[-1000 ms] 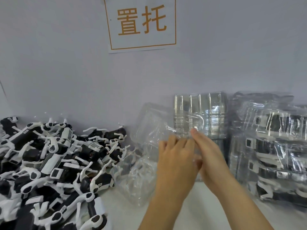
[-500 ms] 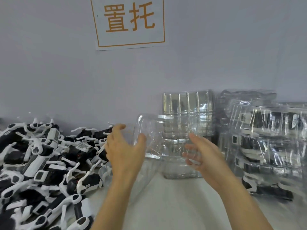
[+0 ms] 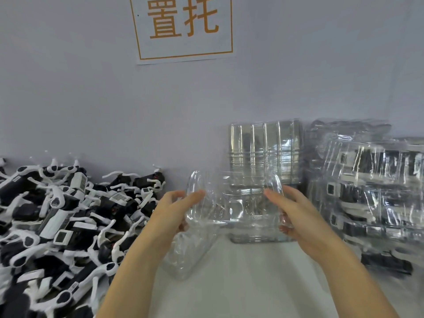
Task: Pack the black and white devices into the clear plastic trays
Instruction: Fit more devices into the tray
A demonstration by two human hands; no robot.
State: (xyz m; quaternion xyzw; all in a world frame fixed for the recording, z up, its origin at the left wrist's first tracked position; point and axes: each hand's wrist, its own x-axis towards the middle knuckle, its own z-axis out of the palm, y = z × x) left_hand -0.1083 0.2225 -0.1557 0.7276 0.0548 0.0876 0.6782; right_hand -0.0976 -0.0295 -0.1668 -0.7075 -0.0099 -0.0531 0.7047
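Note:
Both hands hold one clear plastic tray [image 3: 231,198] in the air above the white table. My left hand [image 3: 171,212] grips its left edge, thumb over the rim. My right hand [image 3: 296,210] grips its right edge with curled fingers. A big heap of black and white devices [image 3: 59,216] lies on the left of the table. Behind the held tray stands a stack of empty clear trays [image 3: 263,152] against the wall. At the right, filled trays [image 3: 371,187] with devices inside are piled up.
Another clear tray [image 3: 188,255] lies on the table below my left hand. A loose black device [image 3: 385,262] lies in front of the filled pile. A paper sign [image 3: 183,28] with orange characters hangs on the grey wall. The white table [image 3: 247,283] shows between my forearms.
My hands moved apart from the tray stack and lifted one clear tray free. It now hangs between both hands, nearer to me than the stack.

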